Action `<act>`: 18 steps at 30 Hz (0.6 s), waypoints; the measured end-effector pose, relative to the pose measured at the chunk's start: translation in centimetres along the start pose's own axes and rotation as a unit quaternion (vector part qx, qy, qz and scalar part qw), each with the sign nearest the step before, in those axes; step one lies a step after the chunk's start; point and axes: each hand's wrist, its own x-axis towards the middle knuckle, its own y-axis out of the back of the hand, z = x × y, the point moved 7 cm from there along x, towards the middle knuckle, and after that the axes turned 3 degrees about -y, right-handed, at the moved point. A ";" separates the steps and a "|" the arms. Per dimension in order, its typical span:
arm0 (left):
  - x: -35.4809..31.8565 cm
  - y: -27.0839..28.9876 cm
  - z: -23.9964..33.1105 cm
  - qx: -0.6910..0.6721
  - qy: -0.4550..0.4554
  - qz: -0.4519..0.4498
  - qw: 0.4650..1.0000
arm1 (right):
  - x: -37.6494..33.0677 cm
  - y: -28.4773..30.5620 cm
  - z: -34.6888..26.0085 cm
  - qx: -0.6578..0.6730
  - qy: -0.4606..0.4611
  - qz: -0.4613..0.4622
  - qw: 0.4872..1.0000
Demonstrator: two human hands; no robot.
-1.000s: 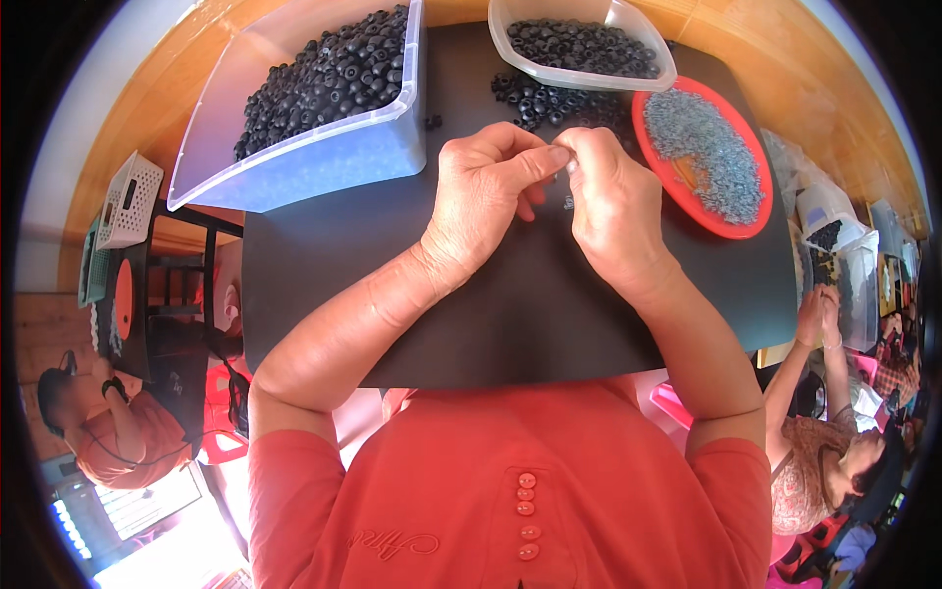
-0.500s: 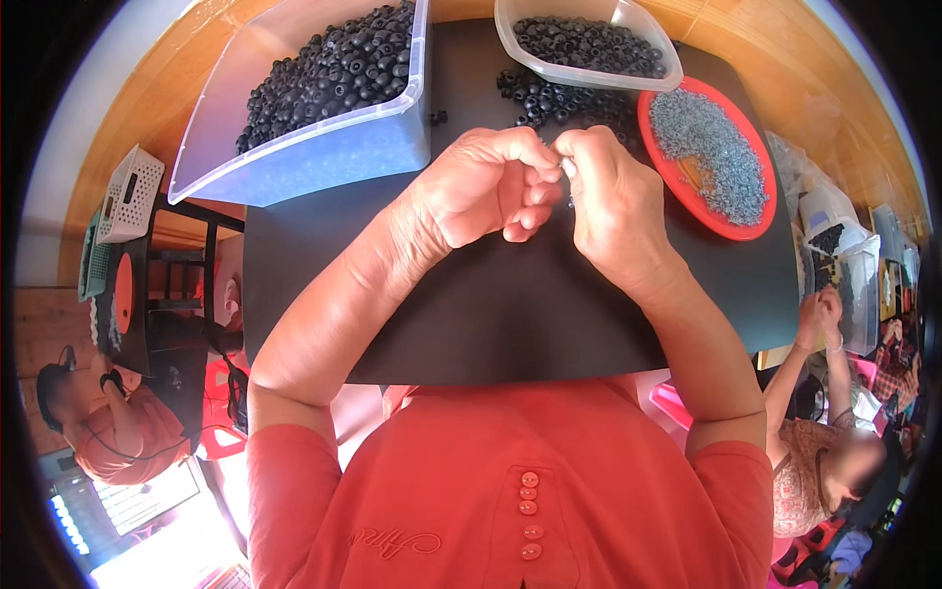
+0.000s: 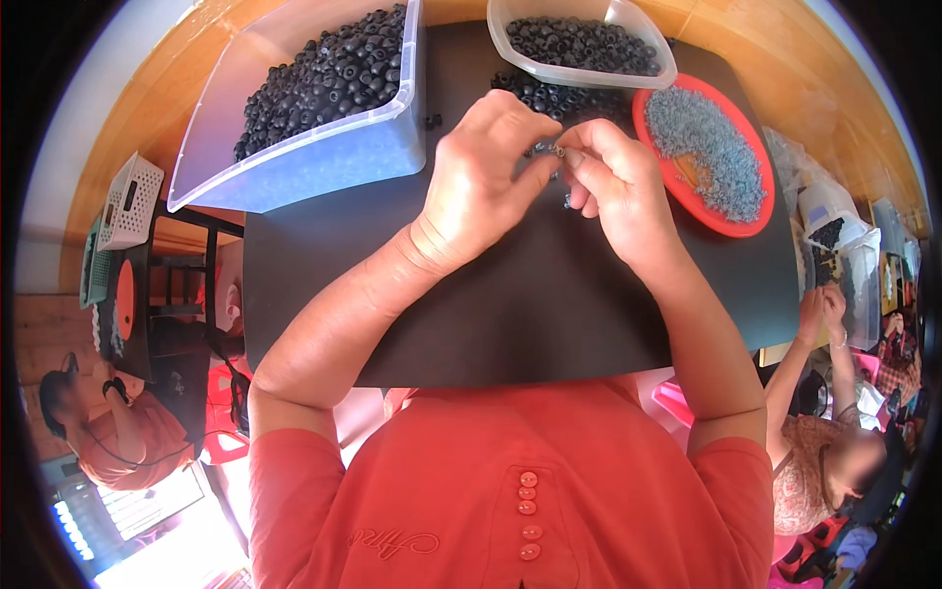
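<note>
Mat [image 3: 510, 314] lies on surface [image 3: 167, 108], directly before person. Large tub [image 3: 324, 147] sits at far left of mat, filled with rings [image 3: 324, 74]. Smaller tub [image 3: 579, 44] at far centre-right, also holding rings. Loose pile of rings [image 3: 554, 98] on mat just before smaller tub. Round tray [image 3: 746, 211] right of pile, heaped with small parts [image 3: 706, 147]. Left hand [image 3: 486, 172] and right hand [image 3: 618, 187] meet above mat centre, fingertips touching tiny piece [image 3: 556, 151] between them, near pile. Basket [image 3: 128, 201] off surface, far left. Other people at lower left and lower right edges.
</note>
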 end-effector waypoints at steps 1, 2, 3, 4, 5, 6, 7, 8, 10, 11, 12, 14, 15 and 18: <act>-0.1 -0.1 1.7 0.085 -0.126 0.001 0.988 | 0.0 -0.1 0.0 0.026 -0.018 -0.007 0.999; -0.2 -0.4 2.5 0.112 -0.168 0.001 0.979 | -0.1 -0.1 -0.1 0.027 -0.019 -0.008 0.999; -0.3 -0.5 2.4 0.113 -0.168 0.000 0.979 | -0.2 -0.2 0.0 0.020 -0.031 -0.007 0.999; -0.6 -1.0 2.3 0.145 -0.168 -0.015 0.975 | -0.2 -0.3 0.1 0.013 -0.043 -0.006 0.999; -0.7 -1.3 2.1 0.175 -0.169 -0.031 0.969 | -0.2 -0.3 0.2 0.013 -0.043 -0.006 0.999; -0.7 -1.4 2.0 0.174 -0.171 -0.034 0.969 | -0.2 -0.2 0.3 -0.006 -0.039 -0.002 0.999; -0.7 -1.4 2.0 0.174 -0.171 -0.035 0.969 | -0.1 -0.1 0.3 -0.026 -0.035 0.001 0.999; -0.7 -1.5 1.9 0.175 -0.161 -0.040 0.971 | -0.1 -0.1 0.6 -0.025 -0.035 0.002 0.999; -0.6 -1.5 1.8 0.176 -0.151 -0.045 0.972 | 0.0 0.0 0.8 -0.081 0.007 0.018 0.997; -0.6 -1.3 1.2 0.130 -0.103 -0.047 0.985 | 0.0 -0.1 1.1 -0.081 0.007 0.018 0.997; -0.6 -1.1 0.6 0.083 -0.054 -0.048 0.994 | -0.1 -0.1 0.6 -0.122 0.060 0.037 0.990; -0.8 -1.5 0.4 0.085 -0.025 -0.047 0.995 | -0.3 -0.3 0.0 -0.162 0.112 0.055 0.979; -0.9 -1.5 0.2 0.087 0.003 -0.046 0.995 | -0.6 -0.4 -0.5 -0.214 0.147 0.075 0.963; -1.1 -1.5 -0.9 -0.022 0.123 -0.063 0.990 | -1.3 -0.8 -1.4 -0.287 0.175 0.087 0.938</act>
